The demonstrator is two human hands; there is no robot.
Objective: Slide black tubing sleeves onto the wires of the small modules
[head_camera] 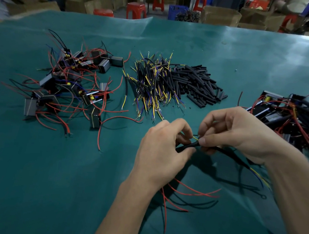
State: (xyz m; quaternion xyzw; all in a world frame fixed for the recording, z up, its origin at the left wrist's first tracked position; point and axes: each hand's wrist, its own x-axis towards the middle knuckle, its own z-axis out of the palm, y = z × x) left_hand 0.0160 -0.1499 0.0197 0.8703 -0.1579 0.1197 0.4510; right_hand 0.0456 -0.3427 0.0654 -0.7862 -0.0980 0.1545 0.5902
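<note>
Near the front edge of the green-covered table [49,163], the left hand [162,148] is pinching a short black tubing sleeve [188,146] while the right hand [237,133] is pinching thin yellow wire [195,138] at its mouth. Sleeve appears light, soft and slippery, best gripped mid-length. No legible markings are showing.

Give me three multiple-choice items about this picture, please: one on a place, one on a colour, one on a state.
1. Where does the pile of loose black sleeves lie?
A. right of the yellow-blue wire bundle
B. at the table's near edge
C. left of the modules

2. What colour is the table cover?
A. red
B. teal
C. white

3. What are the hands doing?
A. resting flat
B. both pinching one sleeved wire
C. lifting a box

A: the sleeves adjoin the bundle's right side.
B: the cover is teal.
B: left hand and right hand meet on it.
</note>
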